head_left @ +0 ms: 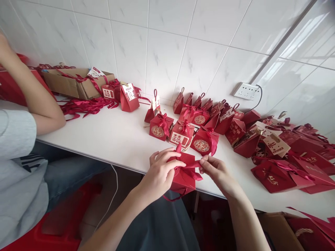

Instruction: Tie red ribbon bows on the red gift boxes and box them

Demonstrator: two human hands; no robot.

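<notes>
A red gift box sits at the table's front edge, with a red ribbon across its top and a twisted cord hanging below. My left hand lies over the top of the box, fingers bent around the ribbon; a loop of it pokes up beside the fingertips. Between thumb and forefinger, my right hand pinches the ribbon on the right side. The knot is partly hidden under my left fingers. Just behind stand several red boxes with bows, among them a box with a white label.
Many red gift boxes crowd the table's right side. A cardboard box and a pile of loose red ribbons are at the back left. Another person's arm rests at the left. An open carton stands lower right.
</notes>
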